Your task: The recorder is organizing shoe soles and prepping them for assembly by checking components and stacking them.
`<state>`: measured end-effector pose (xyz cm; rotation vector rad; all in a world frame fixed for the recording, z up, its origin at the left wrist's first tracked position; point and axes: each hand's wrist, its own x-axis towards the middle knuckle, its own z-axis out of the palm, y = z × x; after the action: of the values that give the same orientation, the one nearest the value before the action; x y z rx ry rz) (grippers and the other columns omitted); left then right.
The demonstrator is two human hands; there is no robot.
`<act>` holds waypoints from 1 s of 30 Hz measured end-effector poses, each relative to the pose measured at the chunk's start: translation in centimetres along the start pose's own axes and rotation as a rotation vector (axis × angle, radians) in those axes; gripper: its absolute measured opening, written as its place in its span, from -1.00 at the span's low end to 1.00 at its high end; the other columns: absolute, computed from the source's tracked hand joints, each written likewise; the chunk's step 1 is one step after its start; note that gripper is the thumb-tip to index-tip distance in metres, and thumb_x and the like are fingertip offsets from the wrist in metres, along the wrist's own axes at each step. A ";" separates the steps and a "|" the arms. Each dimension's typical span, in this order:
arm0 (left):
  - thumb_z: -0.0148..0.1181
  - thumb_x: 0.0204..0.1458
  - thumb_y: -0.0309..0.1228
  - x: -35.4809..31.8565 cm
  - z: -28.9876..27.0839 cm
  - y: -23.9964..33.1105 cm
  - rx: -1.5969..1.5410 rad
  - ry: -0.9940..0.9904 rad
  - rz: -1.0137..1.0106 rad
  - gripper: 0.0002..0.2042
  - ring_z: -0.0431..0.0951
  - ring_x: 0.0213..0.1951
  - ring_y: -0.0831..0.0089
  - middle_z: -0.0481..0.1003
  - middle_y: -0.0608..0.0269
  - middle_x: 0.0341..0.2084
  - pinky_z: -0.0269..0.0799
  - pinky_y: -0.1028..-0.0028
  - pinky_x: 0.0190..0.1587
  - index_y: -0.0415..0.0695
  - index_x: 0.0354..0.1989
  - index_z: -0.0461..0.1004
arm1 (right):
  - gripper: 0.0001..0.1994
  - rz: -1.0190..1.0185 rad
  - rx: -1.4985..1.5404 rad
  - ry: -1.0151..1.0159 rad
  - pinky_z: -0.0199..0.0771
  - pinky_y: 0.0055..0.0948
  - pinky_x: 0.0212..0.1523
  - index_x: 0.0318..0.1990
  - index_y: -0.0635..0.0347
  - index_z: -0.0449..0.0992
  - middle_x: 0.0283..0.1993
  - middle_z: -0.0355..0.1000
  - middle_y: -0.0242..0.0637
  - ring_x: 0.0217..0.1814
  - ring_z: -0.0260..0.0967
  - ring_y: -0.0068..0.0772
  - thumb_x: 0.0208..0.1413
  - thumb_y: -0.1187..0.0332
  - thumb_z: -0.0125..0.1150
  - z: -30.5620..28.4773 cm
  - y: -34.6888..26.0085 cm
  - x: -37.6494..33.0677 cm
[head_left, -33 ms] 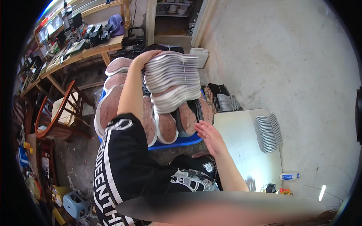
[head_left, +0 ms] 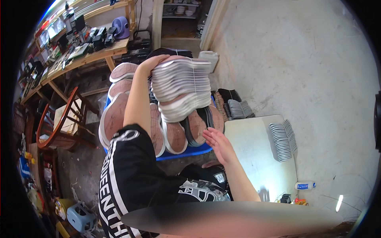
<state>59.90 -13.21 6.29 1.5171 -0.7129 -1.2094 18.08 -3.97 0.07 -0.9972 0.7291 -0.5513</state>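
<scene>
A thick bundle of white-edged shoe soles (head_left: 181, 87), tied with a thin string, rests tilted on a layer of larger soles. My left hand (head_left: 154, 62) grips the bundle at its far left top corner, some fingertips hidden behind it. Beneath lie pinkish-brown soles with white rims (head_left: 175, 137), packed in a blue tub (head_left: 186, 154). A few among them have dark grey edges. My right hand (head_left: 217, 144) hovers by the tub's near right corner, fingers stretched out and nothing held.
Right of the tub, a pale board (head_left: 250, 139) carries rows of grey soles (head_left: 280, 141). More grey and black soles (head_left: 238, 107) sit behind it. A white jug (head_left: 208, 59) stands beyond. At left are a wooden chair (head_left: 65, 119), a cluttered workbench (head_left: 95, 53) and a blue stool (head_left: 80, 217).
</scene>
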 end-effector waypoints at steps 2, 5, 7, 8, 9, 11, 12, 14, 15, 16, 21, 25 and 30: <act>0.09 0.08 -0.20 -3.0 2.6 1.0 -0.095 -0.117 0.058 -0.61 0.47 -0.09 0.51 0.50 0.21 -0.07 0.35 0.55 -0.04 -0.14 0.02 0.47 | -0.50 0.013 0.135 0.031 0.10 -0.35 0.26 0.25 0.32 0.11 0.27 0.20 -0.06 0.34 0.12 -0.26 0.26 0.22 -0.04 -0.2 1.5 2.2; 0.13 0.04 -0.24 -3.9 3.2 -0.1 -0.223 -0.452 0.270 -0.52 0.47 -0.03 0.44 0.46 0.14 -0.01 0.35 0.48 0.03 -0.25 0.10 0.37 | -0.34 -0.018 0.212 0.048 0.03 -0.32 0.31 0.32 0.29 -0.03 0.33 0.10 -0.06 0.37 0.06 -0.22 0.25 0.00 -0.10 0.9 2.6 5.0; 0.15 0.01 -0.26 -5.3 3.4 -0.6 -0.275 -0.661 0.281 -0.48 0.46 -0.01 0.41 0.44 0.10 0.00 0.34 0.47 0.06 -0.29 0.13 0.32 | -0.26 -0.021 0.226 0.063 0.00 -0.30 0.33 0.35 0.26 -0.10 0.36 0.06 -0.07 0.38 0.04 -0.20 0.23 -0.13 -0.16 2.8 1.6 5.9; 0.16 -0.01 -0.28 -5.3 4.0 -0.7 -0.329 -0.889 0.294 -0.44 0.45 0.02 0.37 0.43 0.07 0.02 0.33 0.46 0.09 -0.34 0.15 0.28 | -0.18 -0.034 0.246 0.184 -0.01 -0.27 0.34 0.37 0.21 -0.16 0.37 0.04 -0.11 0.39 0.03 -0.18 0.17 -0.26 -0.27 3.8 0.6 5.6; 0.11 0.06 -0.11 -5.6 4.4 -1.0 -0.169 -0.842 0.345 -0.40 0.44 0.05 0.31 0.42 0.03 0.02 0.34 0.42 0.10 -0.35 0.15 0.28 | -0.10 -0.036 0.262 0.302 -0.02 -0.24 0.35 0.38 0.17 -0.21 0.39 0.01 -0.14 0.39 0.01 -0.16 0.11 -0.39 -0.37 4.8 -0.5 5.2; 0.01 0.10 0.00 -5.6 6.4 0.1 -0.052 -1.044 0.491 -0.36 0.43 0.06 0.31 0.43 0.01 0.02 0.36 0.39 0.09 -0.35 0.15 0.28 | -0.06 -0.109 0.282 0.225 0.00 -0.19 0.34 0.39 0.14 -0.20 0.39 0.01 -0.15 0.39 0.01 -0.14 0.06 -0.44 -0.46 5.6 -3.5 3.9; -0.09 0.14 0.10 -5.5 6.9 0.6 0.088 -1.229 0.664 -0.31 0.42 0.07 0.31 0.43 0.00 0.01 0.37 0.36 0.07 -0.35 0.14 0.29 | -0.02 -0.200 0.300 0.123 0.03 -0.15 0.33 0.39 0.12 -0.19 0.39 0.00 -0.17 0.39 0.01 -0.13 0.02 -0.49 -0.54 5.5 -4.7 3.8; -0.30 0.18 0.19 -5.1 7.8 0.0 -0.111 -0.958 0.365 -0.27 0.53 -0.09 0.25 0.49 0.02 -0.06 0.43 0.38 -0.05 -0.35 0.06 0.36 | -0.14 -0.199 0.479 0.064 0.13 -0.12 0.28 0.34 0.14 0.02 0.33 0.14 -0.16 0.33 0.12 -0.16 0.11 -0.39 -0.39 3.2 -4.3 4.0; -0.26 0.17 0.19 -3.8 8.8 -1.1 0.236 -0.669 0.450 -0.28 0.55 -0.13 0.21 0.50 -0.01 -0.10 0.44 0.36 -0.07 -0.35 0.00 0.41 | -0.22 -0.152 0.464 0.143 0.17 -0.13 0.26 0.29 0.15 0.13 0.27 0.21 -0.17 0.29 0.17 -0.17 0.15 -0.32 -0.32 2.0 -4.1 3.8; -0.23 0.16 0.19 -3.2 9.7 -1.7 0.567 -0.352 0.519 -0.29 0.57 -0.17 0.16 0.51 -0.04 -0.13 0.44 0.34 -0.09 -0.36 -0.06 0.45 | -0.30 -0.099 0.446 0.216 0.20 -0.14 0.25 0.24 0.15 0.24 0.22 0.28 -0.18 0.25 0.23 -0.19 0.19 -0.25 -0.25 1.2 -4.0 3.7; -0.03 0.00 0.24 -4.6 13.3 -5.0 1.217 -0.424 0.194 -0.27 0.52 -0.12 0.06 0.51 -0.23 -0.24 0.36 0.33 -0.01 -0.35 -0.19 0.53 | -0.34 0.151 0.530 0.354 0.25 -0.19 0.20 0.17 0.13 0.33 0.18 0.34 -0.20 0.20 0.27 -0.19 0.20 -0.24 -0.24 -1.2 -2.3 1.2; 0.02 0.04 0.14 -5.5 13.5 -4.9 1.059 -0.563 0.210 -0.36 0.52 -0.20 0.12 0.52 -0.14 -0.29 0.37 0.32 -0.09 -0.35 -0.18 0.50 | -0.27 0.360 0.298 0.462 0.32 -0.19 0.15 0.17 0.09 0.33 0.15 0.37 -0.19 0.14 0.33 -0.16 0.14 -0.34 -0.27 -3.4 0.1 -0.1; 0.11 0.08 -0.11 -11.6 16.0 -1.6 0.938 -0.594 0.500 -0.52 0.44 -0.49 0.36 0.48 0.07 -0.58 0.34 0.38 -0.37 -0.32 -0.03 0.42 | -0.49 -0.031 0.576 0.385 0.45 -0.28 0.05 0.11 0.40 0.29 0.04 0.41 -0.03 0.02 0.43 -0.19 0.11 0.20 0.09 -4.9 0.2 -3.4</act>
<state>41.03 -8.02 9.09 1.5074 -2.1376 -0.9554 12.20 -4.10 -0.81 -0.3670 0.8281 -0.9323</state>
